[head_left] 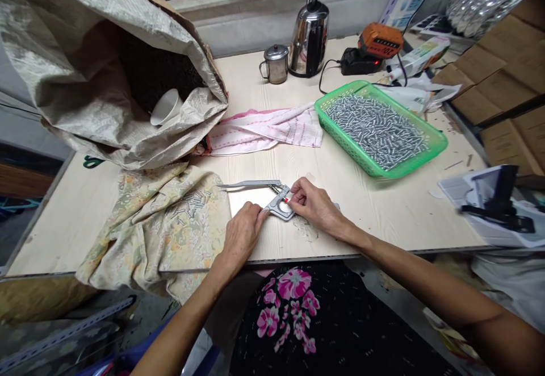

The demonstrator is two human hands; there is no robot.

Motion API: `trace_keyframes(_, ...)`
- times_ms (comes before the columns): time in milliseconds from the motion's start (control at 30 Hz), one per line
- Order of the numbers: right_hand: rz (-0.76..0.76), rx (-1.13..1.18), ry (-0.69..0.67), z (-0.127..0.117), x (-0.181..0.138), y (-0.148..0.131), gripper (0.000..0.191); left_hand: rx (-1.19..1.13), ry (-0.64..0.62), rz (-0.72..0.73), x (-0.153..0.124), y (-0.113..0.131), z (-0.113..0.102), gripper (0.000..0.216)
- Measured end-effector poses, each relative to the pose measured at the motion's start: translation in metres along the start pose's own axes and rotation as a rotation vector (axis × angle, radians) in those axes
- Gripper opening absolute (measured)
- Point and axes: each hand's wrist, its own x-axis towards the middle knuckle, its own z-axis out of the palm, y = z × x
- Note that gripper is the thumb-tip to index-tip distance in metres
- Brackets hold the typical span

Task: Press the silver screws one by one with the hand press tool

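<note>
A grey plier-like hand tool with a spring between its handles and a round opening at its head lies on the table in front of me. Its upper handle is spread upward to the left. My left hand is closed around the lower handle, thumb near the head. My right hand pinches at the right side of the head, by a small red spot; what the fingertips hold is too small to make out. Left of the tool, several small metal pieces lie on a patterned cloth.
A green basket heaped with small silvery metal pieces stands at right. A large open sack with a white bowl inside fills the back left. Behind are a towel, kettle, lidded cup and orange battery.
</note>
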Motion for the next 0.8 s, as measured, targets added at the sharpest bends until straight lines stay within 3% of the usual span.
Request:
trace_keyframes(100, 0.012, -0.044, -0.026, 0.000, 0.002, -0.002, 0.024, 0.087, -0.003, -0.010, -0.003, 0.005, -0.002, 0.032)
trace_keyframes(233, 0.005, -0.074, -0.068, -0.002, 0.004, -0.002, 0.026, -0.022, -0.034, -0.027, -0.006, 0.006, -0.002, 0.024)
trace_keyframes(567, 0.072, -0.149, -0.173, -0.005, 0.008, -0.005, 0.031, 0.019, 0.069, -0.040, -0.007, 0.003, 0.004, 0.019)
trace_keyframes(700, 0.057, -0.140, -0.142, -0.003, 0.004, -0.006, 0.034, 0.173, 0.167, 0.028, -0.007, 0.002, -0.006, 0.025)
trace_keyframes(800, 0.066, -0.144, -0.132, -0.001, 0.001, -0.006, 0.034, 0.202, 0.270, 0.155, 0.008, 0.000, -0.017, 0.034)
